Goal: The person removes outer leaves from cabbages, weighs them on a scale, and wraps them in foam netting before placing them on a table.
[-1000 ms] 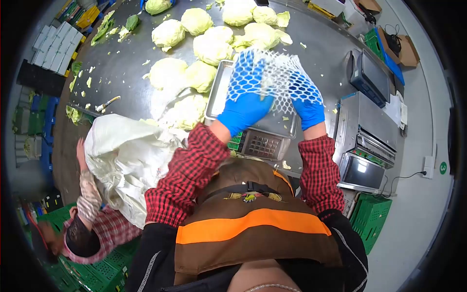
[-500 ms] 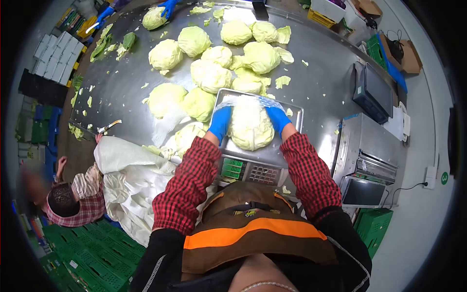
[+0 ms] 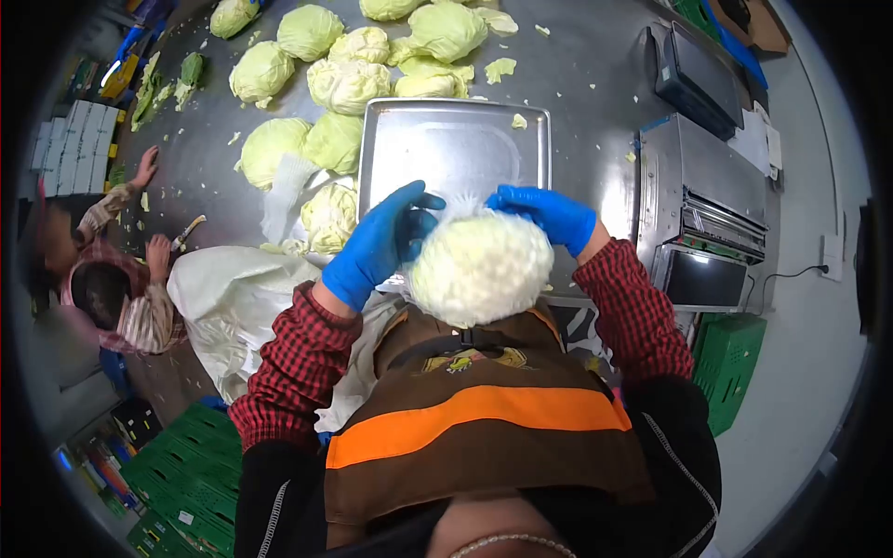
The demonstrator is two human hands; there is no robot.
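A pale cabbage in a clear netting or plastic wrap hangs in front of the apron, off the near edge of the metal tray. My right hand, in a blue glove, pinches the gathered wrap at its top. My left hand, also gloved in blue, is at the cabbage's upper left with fingers curled; whether they grip the wrap is unclear. The weighing tray holds only a small leaf scrap. Left of it lie loose cabbages and a piece of white netting.
More cabbages and leaf scraps lie across the steel table. A metal machine and a black device stand at right. White sacking lies at left, beside another person. Green crates are at lower left.
The wrapped cabbage has left the tray and come toward my body, with both hands drawn back around its top. The view has shifted, and the other person's arms have moved toward the table.
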